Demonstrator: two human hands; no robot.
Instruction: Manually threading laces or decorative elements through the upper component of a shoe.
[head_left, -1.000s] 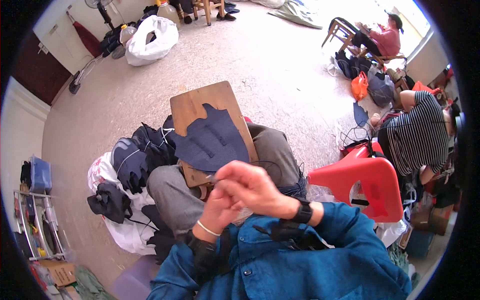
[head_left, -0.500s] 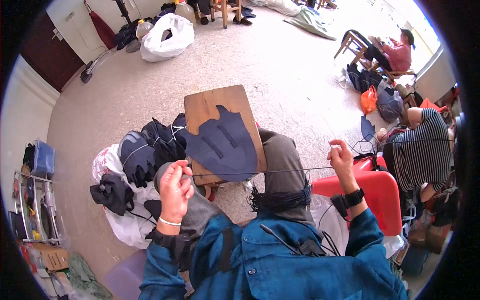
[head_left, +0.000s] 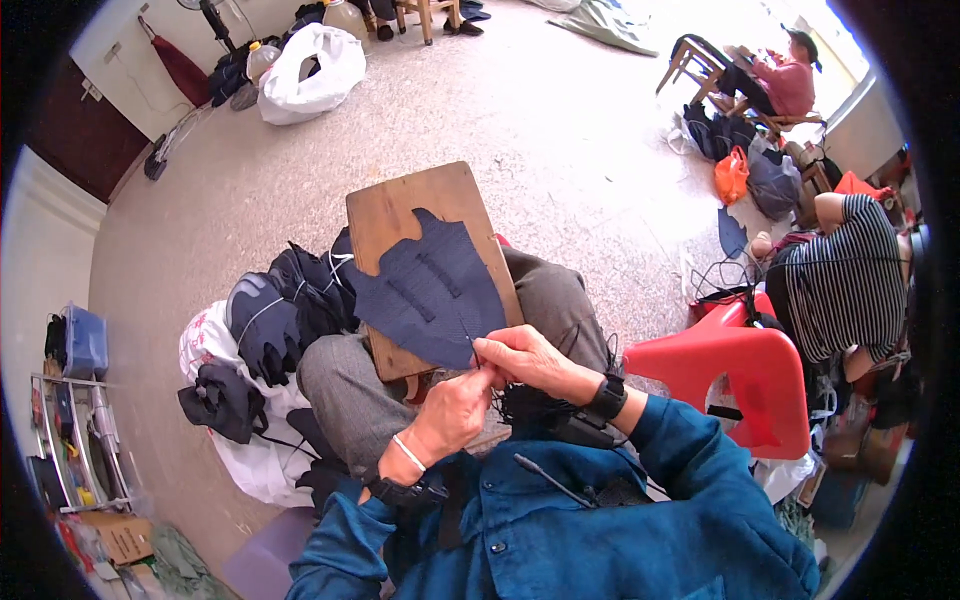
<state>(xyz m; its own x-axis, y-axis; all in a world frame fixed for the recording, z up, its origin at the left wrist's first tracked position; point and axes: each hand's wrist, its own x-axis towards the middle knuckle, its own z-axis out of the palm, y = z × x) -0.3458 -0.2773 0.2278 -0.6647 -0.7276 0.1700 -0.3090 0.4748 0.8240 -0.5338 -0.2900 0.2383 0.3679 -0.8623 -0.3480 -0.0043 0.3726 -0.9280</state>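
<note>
Pinching dark thread (head_left: 468,335) in closed fingertips, your left hand (head_left: 447,412) and right hand (head_left: 540,362) meet; white plastic bag (head_left: 205,338) bears red print.

- A low wooden counter (head_left: 420,190), brown and rectangular, with rounded corners.
- Directly on it, a dark-blue fabric piece (head_left: 405,265) with two darker raised strips; it lies flat, covering much of the top and reaching the left edge.
- The pale, speckled floor (head_left: 560,170).
- On the floor at far left, a white bag (head_left: 316,68); at far right, an orange bag (head_left: 731,178) and, nearer, a dark-blue scrap (head_left: 731,233).
- Farther off, a grey-green cloth (head_left: 605,25).
</note>
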